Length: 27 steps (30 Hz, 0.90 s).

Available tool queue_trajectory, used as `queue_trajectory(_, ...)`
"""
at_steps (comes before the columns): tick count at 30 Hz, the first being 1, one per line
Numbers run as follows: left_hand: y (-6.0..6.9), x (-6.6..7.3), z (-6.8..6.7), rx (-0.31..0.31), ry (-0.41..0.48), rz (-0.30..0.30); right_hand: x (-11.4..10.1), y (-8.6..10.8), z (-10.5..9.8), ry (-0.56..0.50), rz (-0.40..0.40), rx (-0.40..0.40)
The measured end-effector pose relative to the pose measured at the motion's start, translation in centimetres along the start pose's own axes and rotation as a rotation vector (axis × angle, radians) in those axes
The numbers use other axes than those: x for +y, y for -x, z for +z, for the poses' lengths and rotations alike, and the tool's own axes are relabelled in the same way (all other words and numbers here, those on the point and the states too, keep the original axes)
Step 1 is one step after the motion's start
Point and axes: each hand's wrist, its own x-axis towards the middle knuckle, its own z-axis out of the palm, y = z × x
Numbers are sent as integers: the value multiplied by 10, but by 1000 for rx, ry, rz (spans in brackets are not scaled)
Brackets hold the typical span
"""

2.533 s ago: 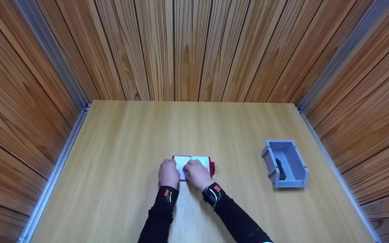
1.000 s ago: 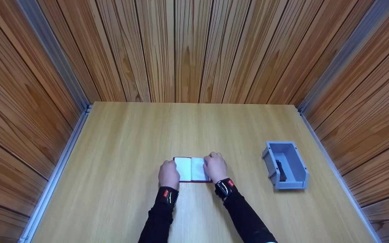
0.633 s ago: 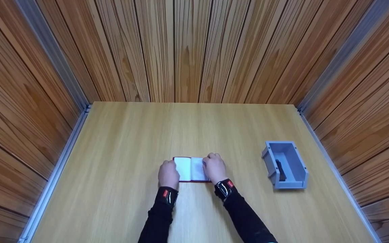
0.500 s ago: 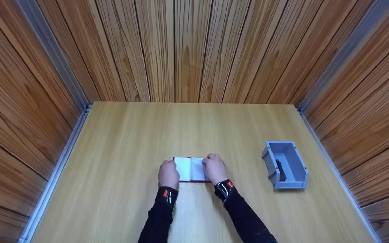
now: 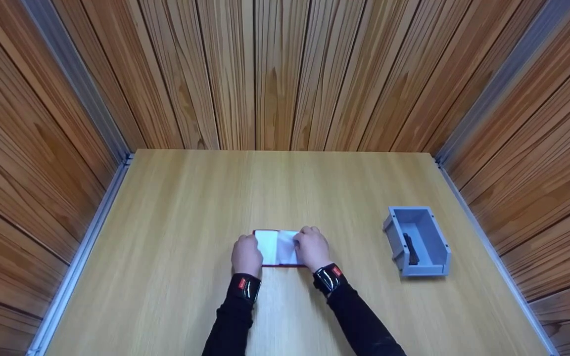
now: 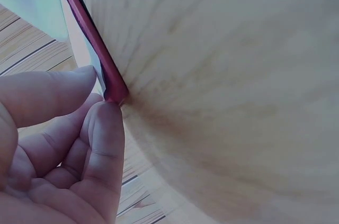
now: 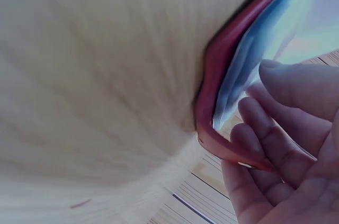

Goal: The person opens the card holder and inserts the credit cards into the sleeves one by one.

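A small notebook (image 5: 267,247) with a red cover and white pages lies spread on the table. My left hand (image 5: 247,254) holds its left side; in the left wrist view, thumb and fingertips pinch the red cover's corner (image 6: 116,92). At the right side, my right hand (image 5: 313,248) pinches a white page (image 5: 286,249), which bows up slightly. In the right wrist view, the thumb (image 7: 296,83) is against the pages, while the lower fingers touch a red cover flap (image 7: 222,147). The right hand hides the notebook's right edge in the head view.
A grey-blue open bin (image 5: 417,241) stands on the table (image 5: 191,198) to the right, with a dark slim object (image 5: 411,248) inside. Wood-plank walls (image 5: 285,74) enclose the table at the back and sides.
My right hand went from mid-notebook to its right edge, then shifted slightly back left, and the right page now bows up. The left hand stays in place.
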Motion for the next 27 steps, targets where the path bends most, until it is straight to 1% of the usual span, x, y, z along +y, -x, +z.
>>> queue_trajectory(6, 0, 0, -1, 6, 21, -6, -3, -1, -1, -1, 18, -28)
queue_trajectory(11, 0, 0, -1, 3, 24, -7, -6, -3, -3, 13, 61, -59)
queue_trajectory(13, 1, -1, -2, 4, 29, -3, -8, -4, -5, 3, 85, -72)
queue_trajectory(16, 1, -1, -2, 5, 34, 7, -12, -7, -6, -10, 98, -86)
queue_trajectory(23, 1, -1, -3, 22, 55, 11, -25, -15, -3, -51, 79, -90)
queue_trajectory(27, 1, -2, -1, 4, 49, -12, -31, -17, 1, -73, 65, -108)
